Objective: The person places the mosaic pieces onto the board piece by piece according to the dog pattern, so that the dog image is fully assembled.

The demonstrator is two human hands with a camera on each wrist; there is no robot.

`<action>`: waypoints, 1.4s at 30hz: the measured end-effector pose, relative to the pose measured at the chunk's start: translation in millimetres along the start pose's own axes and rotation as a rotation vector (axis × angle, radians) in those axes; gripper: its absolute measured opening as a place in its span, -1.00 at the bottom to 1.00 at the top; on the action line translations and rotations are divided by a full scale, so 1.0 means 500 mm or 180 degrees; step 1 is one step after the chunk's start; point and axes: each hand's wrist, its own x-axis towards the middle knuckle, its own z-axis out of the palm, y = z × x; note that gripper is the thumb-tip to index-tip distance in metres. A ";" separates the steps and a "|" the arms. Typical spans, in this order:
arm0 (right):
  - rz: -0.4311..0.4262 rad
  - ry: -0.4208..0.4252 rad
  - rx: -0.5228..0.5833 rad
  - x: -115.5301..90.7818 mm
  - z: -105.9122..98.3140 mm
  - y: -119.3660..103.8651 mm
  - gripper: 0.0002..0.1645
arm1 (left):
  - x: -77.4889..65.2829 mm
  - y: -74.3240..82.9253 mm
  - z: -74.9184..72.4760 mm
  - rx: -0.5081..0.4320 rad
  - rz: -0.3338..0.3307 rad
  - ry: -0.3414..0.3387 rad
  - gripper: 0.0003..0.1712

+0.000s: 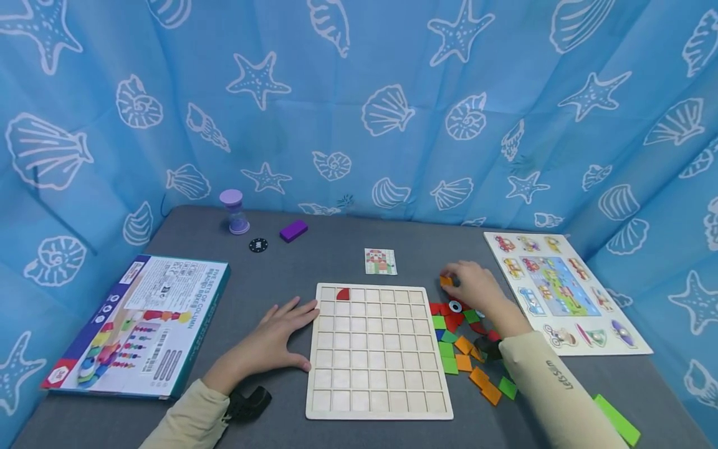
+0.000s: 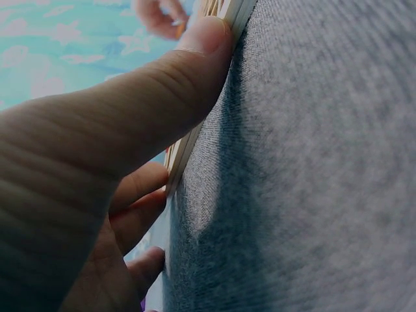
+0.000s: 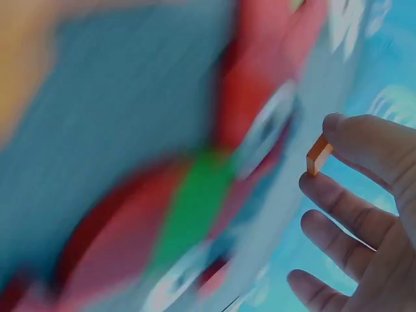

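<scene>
My right hand [image 1: 473,288] pinches an orange square tile [image 3: 318,155] between thumb and fingertip, above the pile of coloured tiles [image 1: 463,363]. My left hand [image 1: 269,342] lies spread along the left edge of a wooden grid board [image 1: 376,358], its thumb and a fingertip touching that edge in the left wrist view. One red quarter-circle tile [image 1: 343,294] sits in the board's top row, second cell from the left. Red, green, orange and blue pieces make up the pile at the board's right, among them a round eye piece [image 1: 455,306].
A small pattern card [image 1: 380,261] lies behind the board. At left stand a boxed toy set [image 1: 140,324] and a purple hourglass [image 1: 234,212], near a purple block [image 1: 294,231] and a black disc [image 1: 258,245]. A picture puzzle board [image 1: 566,293] lies at right, with a green strip [image 1: 617,421] nearer.
</scene>
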 end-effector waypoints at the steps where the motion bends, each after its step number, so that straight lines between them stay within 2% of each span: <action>1: -0.0062 0.0030 0.0026 0.005 -0.001 -0.021 -0.70 | 0.000 -0.001 0.000 0.0003 -0.0002 -0.0004 0.13; 5: -0.0341 0.0070 0.0145 0.033 0.001 -0.118 -0.70 | -0.001 -0.001 0.001 -0.0014 -0.0038 -0.0010 0.13; 9: -0.0658 -0.0054 0.0236 0.057 0.016 -0.206 -0.73 | -0.002 0.000 0.003 -0.0017 -0.0068 -0.0002 0.13; 12: -0.0780 -0.0149 0.0194 0.067 0.029 -0.250 -0.75 | -0.001 0.001 0.005 0.0008 -0.0055 0.0013 0.12; 16: -0.0757 -0.0170 0.0141 0.074 0.042 -0.275 -0.75 | 0.001 0.002 0.007 0.0002 0.0011 0.0056 0.11; 21: -0.0792 -0.0106 0.0139 0.077 0.050 -0.280 -0.75 | 0.001 0.004 0.005 -0.0012 0.0046 0.0092 0.11; 30: -0.0854 -0.0007 0.0222 0.085 0.062 -0.288 -0.77 | 0.001 0.003 0.004 0.0013 -0.0014 0.0062 0.11; 34: -0.0774 -0.0117 0.0234 0.080 0.055 -0.283 -0.73 | -0.001 0.003 0.004 0.0007 -0.0046 0.0034 0.12; 38: -0.0501 -0.0149 0.0265 0.064 0.031 -0.240 -0.65 | -0.001 0.004 0.003 -0.0012 -0.0093 -0.0006 0.13; 42: 0.0047 -0.0048 0.0248 0.039 -0.002 -0.141 -0.60 | -0.001 0.005 0.002 -0.0002 -0.0092 -0.0013 0.13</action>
